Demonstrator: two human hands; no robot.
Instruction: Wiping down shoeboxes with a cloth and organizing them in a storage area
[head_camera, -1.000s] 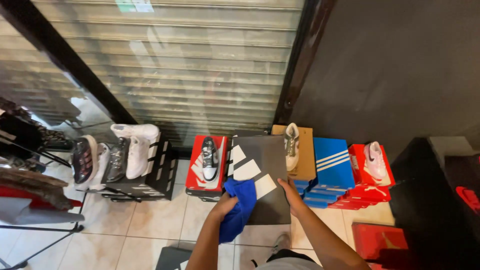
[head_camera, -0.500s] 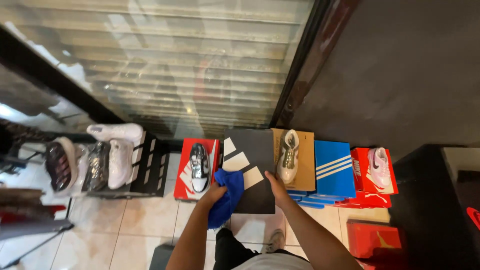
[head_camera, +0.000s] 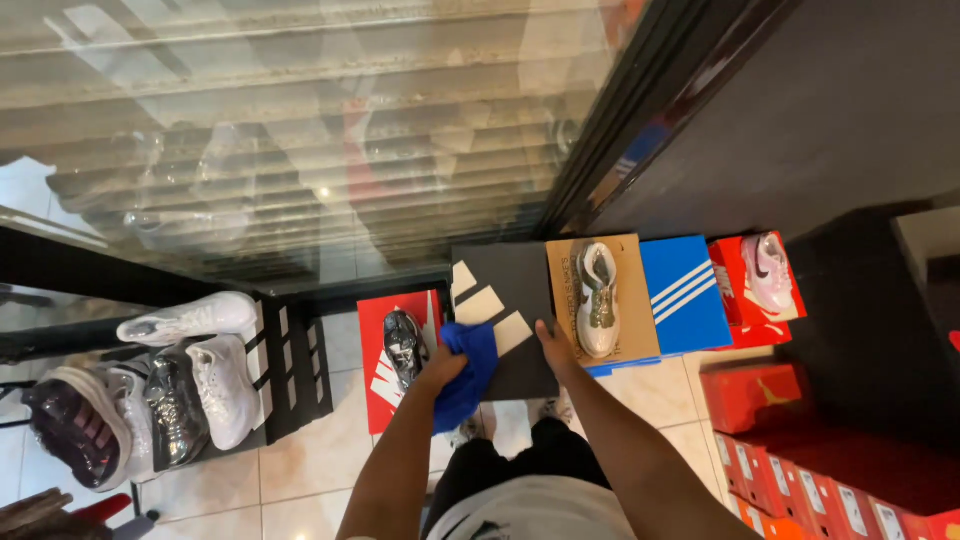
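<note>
Black shoebox (head_camera: 505, 320): left hand (head_camera: 445, 368) grips blue cloth (head_camera: 468, 372) against its lid; right hand (head_camera: 553, 347) lies open, flat on the lid edge.

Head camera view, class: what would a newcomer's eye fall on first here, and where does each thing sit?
The blue cloth in the left hand stands out, pressed against the black shoebox at centre, which the right hand steadies at its right edge. Beside it runs a row of boxes: a red box with a dark shoe on the left, a tan box with a pale shoe and a blue striped box on the right.
</note>
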